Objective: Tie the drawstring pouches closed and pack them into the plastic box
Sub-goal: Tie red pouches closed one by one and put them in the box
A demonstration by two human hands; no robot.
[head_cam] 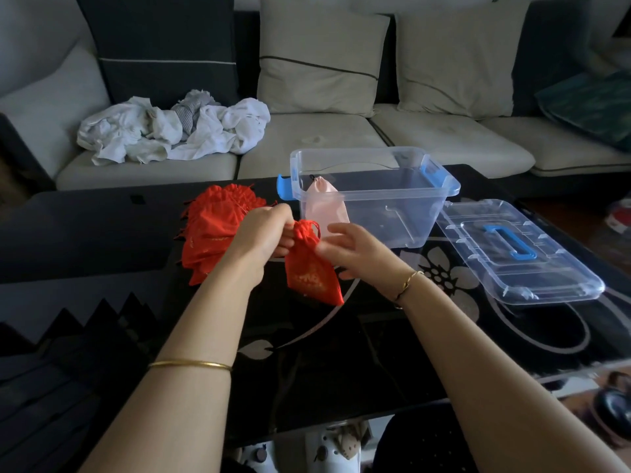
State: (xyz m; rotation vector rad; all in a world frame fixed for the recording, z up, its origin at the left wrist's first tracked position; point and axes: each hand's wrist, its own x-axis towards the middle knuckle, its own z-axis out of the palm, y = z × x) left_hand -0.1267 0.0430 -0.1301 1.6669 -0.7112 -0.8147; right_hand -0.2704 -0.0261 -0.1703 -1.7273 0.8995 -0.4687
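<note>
We record one red pouch of cloth with a faint sheen and gold print. Left of it is a pile of like red cloth. The pink pouch looks satin-smooth. On the right, the plastic box and lid are clear and glossy, with blue plastic fittings. The table is glossy black with a silver pattern. The far sofa is matt cloth. The near bangle is polished gold-coloured metal.
</note>
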